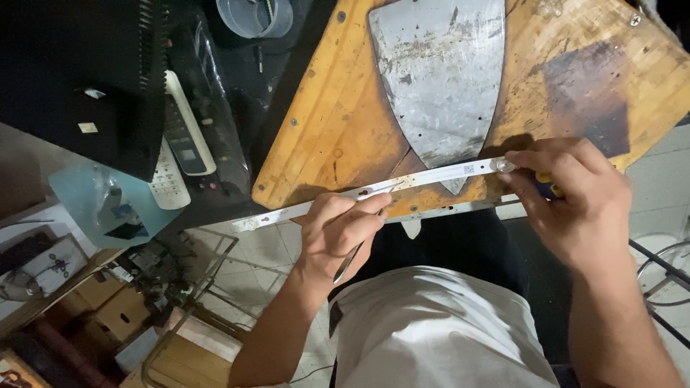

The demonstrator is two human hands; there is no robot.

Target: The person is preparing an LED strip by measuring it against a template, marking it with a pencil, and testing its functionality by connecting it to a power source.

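The left hand [338, 230] pinches a thin tool against the long white strip [374, 192]; the right hand [568, 197] grips a yellow-and-blue handled tool [544, 184] pressed at the strip's end. Pushing too hard could bend the strip; beyond the left grip it hangs off the wooden board [323, 122].

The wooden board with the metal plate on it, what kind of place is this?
Probably a small repair workshop. A worn wooden board carries a scorched metal plate, both hands work on a thin white strip, and remote controls and boxes lie about.

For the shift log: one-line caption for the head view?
Left hand and right hand hold a white strip across a wooden board.
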